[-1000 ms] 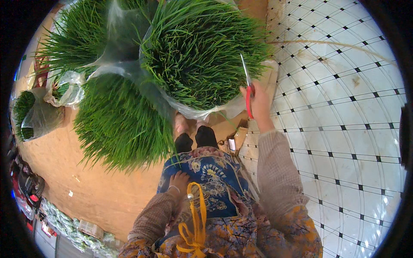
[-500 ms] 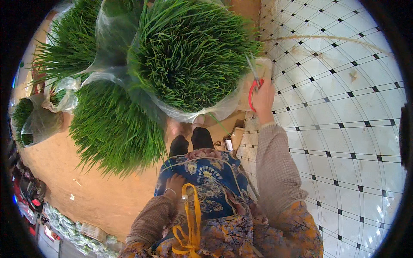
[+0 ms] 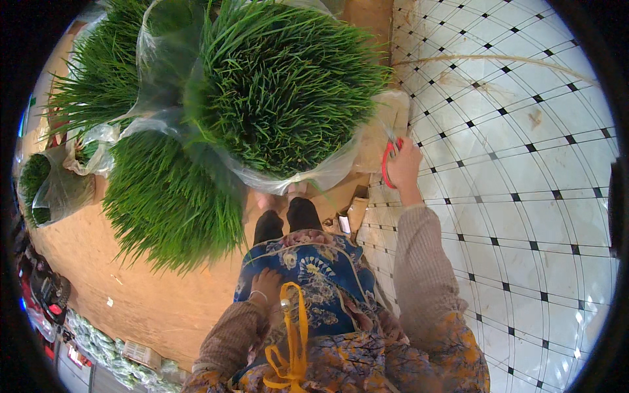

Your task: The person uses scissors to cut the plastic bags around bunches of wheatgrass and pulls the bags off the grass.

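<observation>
Red-handled scissors (image 3: pixel 386 164) are held in the right hand (image 3: pixel 405 164), to the right of the large green grass-like bundle (image 3: pixel 285 92), whose near edge is wrapped in clear plastic (image 3: pixel 335 171). The left hand (image 3: pixel 266 285) is laid, fingers slightly spread, on the blue apron (image 3: pixel 327 278). Another green bundle (image 3: pixel 170 200) is placed nearer, at left.

grass 2 (image 3: pixel 167 200): left of grass 1 (image 3: pixel 288 92) | scissors (image 3: pixel 386 158): right of grass 1

From the person's head, the left fisheye camera looked steeply down, near enough for both forearms (image 3: pixel 426 262) to rise from the lower edge, wide enough to span bunched greens (image 3: pixel 282 92) and white tiles (image 3: pixel 495 226).
</observation>
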Motion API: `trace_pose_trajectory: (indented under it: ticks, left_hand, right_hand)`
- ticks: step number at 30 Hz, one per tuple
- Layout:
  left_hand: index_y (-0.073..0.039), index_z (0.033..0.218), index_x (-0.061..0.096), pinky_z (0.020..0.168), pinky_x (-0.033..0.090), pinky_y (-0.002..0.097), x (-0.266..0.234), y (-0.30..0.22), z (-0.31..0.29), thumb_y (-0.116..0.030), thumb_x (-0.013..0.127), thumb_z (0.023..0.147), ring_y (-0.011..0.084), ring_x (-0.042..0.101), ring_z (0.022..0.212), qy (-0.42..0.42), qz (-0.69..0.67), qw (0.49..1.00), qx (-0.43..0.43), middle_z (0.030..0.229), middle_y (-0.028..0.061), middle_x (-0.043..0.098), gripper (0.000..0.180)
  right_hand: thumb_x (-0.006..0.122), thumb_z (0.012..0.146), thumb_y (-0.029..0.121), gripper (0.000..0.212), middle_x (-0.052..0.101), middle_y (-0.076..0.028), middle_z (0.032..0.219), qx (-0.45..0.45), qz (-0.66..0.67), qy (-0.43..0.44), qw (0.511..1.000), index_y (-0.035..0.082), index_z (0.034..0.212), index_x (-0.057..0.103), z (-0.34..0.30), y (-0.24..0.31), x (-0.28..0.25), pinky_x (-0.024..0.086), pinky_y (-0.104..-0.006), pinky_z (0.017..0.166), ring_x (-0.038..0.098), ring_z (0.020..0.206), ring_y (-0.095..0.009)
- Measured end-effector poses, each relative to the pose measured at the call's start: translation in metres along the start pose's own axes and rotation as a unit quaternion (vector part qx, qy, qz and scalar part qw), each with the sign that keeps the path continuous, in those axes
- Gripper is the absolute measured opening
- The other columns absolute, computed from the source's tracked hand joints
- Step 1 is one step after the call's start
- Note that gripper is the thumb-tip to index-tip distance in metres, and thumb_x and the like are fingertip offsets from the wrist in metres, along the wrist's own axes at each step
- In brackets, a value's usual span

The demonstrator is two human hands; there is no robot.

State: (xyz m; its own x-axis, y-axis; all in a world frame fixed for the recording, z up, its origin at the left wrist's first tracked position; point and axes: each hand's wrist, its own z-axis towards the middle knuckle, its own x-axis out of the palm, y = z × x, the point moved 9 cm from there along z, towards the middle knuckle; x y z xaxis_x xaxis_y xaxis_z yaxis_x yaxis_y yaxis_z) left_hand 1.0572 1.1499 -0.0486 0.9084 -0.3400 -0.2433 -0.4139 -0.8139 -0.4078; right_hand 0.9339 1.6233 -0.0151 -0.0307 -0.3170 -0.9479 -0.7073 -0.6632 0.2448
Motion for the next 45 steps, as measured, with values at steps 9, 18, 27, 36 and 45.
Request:
trace_pose_trajectory:
  ticks: [9,18,27,36,45]
  left_hand:
    - [-0.014,0.116,0.048,0.098,0.025,0.0469,0.038,0.015,0.013,-0.022,0.053,0.076,0.0250,0.028,0.124,-0.009,-0.015,1.000,0.001,0.129,0.0038,0.039,0.041]
    - [-0.015,0.130,0.032,0.099,0.022,0.0530,-0.035,0.018,0.005,-0.041,0.056,0.072,0.0382,0.014,0.128,-0.001,-0.131,0.961,-0.244,0.140,0.0145,0.016,0.068]
    - [-0.022,0.132,0.028,0.089,0.035,0.0520,-0.026,0.025,0.030,-0.049,0.064,0.065,0.0430,0.021,0.124,-0.047,-0.111,0.962,-0.246,0.140,0.0173,0.012,0.080]
    - [-0.026,0.132,0.028,0.086,0.038,0.0506,-0.019,0.029,0.034,-0.051,0.064,0.065,0.0417,0.027,0.121,-0.033,-0.101,0.961,-0.254,0.141,0.0183,0.010,0.079]
    - [-0.026,0.130,0.031,0.089,0.036,0.0501,-0.015,0.039,0.034,-0.045,0.064,0.067,0.0439,0.024,0.122,-0.035,-0.097,0.961,-0.257,0.139,0.0175,0.016,0.073]
  right_hand:
    - [0.066,0.072,0.037,0.041,0.058,-0.016,0.074,0.050,0.116,-0.044,0.991,0.000,0.086,0.053,0.068,0.030,-0.011,0.043,-0.0387,0.062,0.055,0.069,-0.032]
    - [0.069,0.066,0.045,0.056,0.057,-0.021,0.086,0.063,0.085,-0.003,0.994,0.000,0.094,0.052,0.056,-0.024,0.004,0.044,-0.0399,0.070,0.056,0.080,-0.034]
    - [0.065,0.069,0.047,0.048,0.059,-0.017,0.081,-0.034,0.067,0.006,0.997,0.003,0.085,0.054,0.157,0.058,-0.033,0.043,-0.0405,0.065,0.056,0.076,-0.035]
    - [0.069,0.067,0.042,0.048,0.055,-0.018,0.072,-0.063,0.073,-0.013,0.995,-0.001,0.082,0.051,0.110,0.010,-0.031,0.042,-0.0380,0.061,0.054,0.068,-0.034]
    - [0.060,0.074,0.048,0.048,0.055,-0.014,0.070,-0.042,0.084,-0.017,0.995,0.001,0.081,0.053,0.166,0.056,0.003,0.042,-0.0335,0.062,0.053,0.066,-0.027]
